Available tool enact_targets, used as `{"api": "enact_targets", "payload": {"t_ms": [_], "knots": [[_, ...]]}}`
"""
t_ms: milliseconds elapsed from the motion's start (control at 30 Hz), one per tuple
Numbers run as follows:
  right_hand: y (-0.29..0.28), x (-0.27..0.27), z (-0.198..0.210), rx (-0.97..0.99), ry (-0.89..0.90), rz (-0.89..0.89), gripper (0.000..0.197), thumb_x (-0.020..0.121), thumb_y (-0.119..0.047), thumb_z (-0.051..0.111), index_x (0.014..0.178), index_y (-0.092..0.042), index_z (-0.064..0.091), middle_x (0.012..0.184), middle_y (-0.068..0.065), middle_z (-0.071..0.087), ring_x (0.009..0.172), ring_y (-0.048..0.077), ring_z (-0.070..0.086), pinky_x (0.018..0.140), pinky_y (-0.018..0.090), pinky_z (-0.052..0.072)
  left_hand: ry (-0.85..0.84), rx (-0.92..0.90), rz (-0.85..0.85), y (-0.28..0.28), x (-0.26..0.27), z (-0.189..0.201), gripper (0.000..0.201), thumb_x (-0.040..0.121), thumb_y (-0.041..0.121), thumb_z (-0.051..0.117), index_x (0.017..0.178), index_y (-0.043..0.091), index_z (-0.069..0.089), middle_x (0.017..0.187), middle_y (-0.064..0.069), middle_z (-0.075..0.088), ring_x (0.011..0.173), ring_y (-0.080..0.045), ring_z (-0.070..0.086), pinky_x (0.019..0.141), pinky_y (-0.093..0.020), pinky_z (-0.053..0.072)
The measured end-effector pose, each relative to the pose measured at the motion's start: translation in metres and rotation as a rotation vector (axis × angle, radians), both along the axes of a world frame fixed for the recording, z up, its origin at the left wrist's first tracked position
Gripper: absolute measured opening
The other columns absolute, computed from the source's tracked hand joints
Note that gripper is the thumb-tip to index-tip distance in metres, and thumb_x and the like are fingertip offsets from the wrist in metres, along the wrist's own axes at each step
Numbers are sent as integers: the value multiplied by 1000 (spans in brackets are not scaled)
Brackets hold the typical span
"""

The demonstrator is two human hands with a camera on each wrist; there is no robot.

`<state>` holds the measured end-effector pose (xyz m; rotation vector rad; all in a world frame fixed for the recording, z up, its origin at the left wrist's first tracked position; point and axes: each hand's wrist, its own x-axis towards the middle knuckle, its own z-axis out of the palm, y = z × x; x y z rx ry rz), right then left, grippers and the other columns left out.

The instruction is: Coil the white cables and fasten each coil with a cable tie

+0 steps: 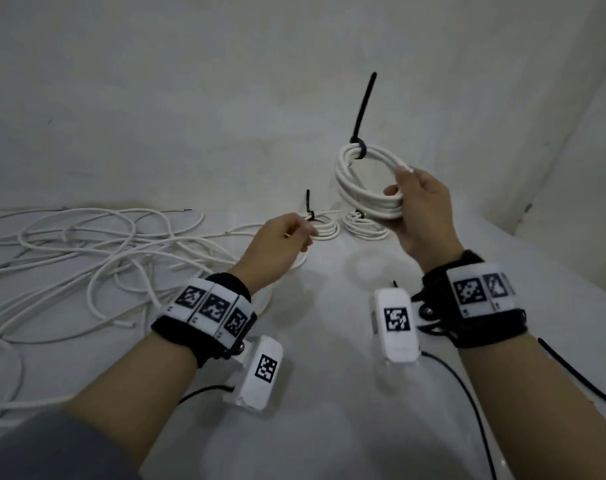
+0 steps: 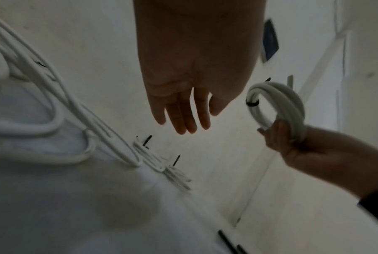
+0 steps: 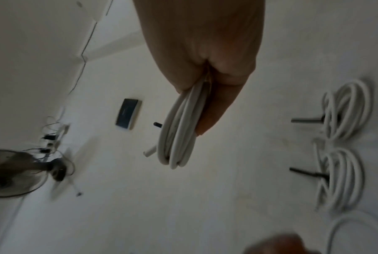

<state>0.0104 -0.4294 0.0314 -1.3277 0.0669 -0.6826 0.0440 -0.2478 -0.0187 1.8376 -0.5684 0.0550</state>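
Tied coil held aloft, ready to be set with the finished coils.

The loose white cables are spread at 9 o'clock on the table; no container is seen. The coil, at 1 o'clock, is grasped at its lower rim by the right hand; two tied coils lie below it. The cable tie is cinched, its tail upright. The left hand is relaxed, holding nothing. The coil is best laid flat beside the others, the tie being kept tight.

My right hand grips a white cable coil edge-on above the pale surface, two tied coils lying off to one side, a fan opposite.
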Motion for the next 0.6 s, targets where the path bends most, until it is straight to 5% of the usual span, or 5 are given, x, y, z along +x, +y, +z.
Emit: {"api": "enact_targets", "payload": {"t_ms": [100, 200, 400, 500, 600], "knots": [[-42, 23, 4, 1, 47, -24, 14, 100, -19, 47, 92, -11, 55, 69, 5, 52, 47, 11, 57, 48, 28, 53, -87, 286, 10, -14, 26, -27, 14, 95, 19, 53, 99, 14, 65, 102, 0, 62, 100, -17, 58, 80, -19, 37], [-80, 54, -1, 9, 144, -72, 14, 100, -20, 47, 94, -10, 55, 74, 6, 54, 55, 14, 59, 48, 26, 53, -104, 497, 7, -15, 50, -41, 25, 95, 21, 52, 119, 14, 59, 127, -3, 53, 119, -18, 49, 92, -21, 33], [-145, 123, -25, -115, 366, -191, 18, 98, -20, 52, 103, -3, 52, 83, 13, 57, 66, 23, 61, 42, 28, 53, -42, 1045, -106, -19, 71, -52, 58, 99, 40, 40, 147, 10, 26, 156, -10, 19, 143, -24, 19, 114, -34, 20], [-174, 147, -39, -177, 475, -248, 20, 96, -20, 55, 104, -1, 55, 99, 20, 58, 71, 27, 61, 41, 30, 54, -55, 1112, -117, -19, 76, -58, 63, 99, 46, 34, 150, 14, 15, 160, -7, 5, 146, -22, 8, 117, -38, 14], [-198, 160, -51, -223, 610, -230, 28, 98, -19, 52, 120, -3, 56, 115, 21, 60, 76, 24, 62, 49, 28, 57, -78, 1128, -114, -19, 78, -61, 64, 99, 47, 31, 151, 16, 11, 160, -7, 1, 147, -22, 5, 118, -39, 13]]}}
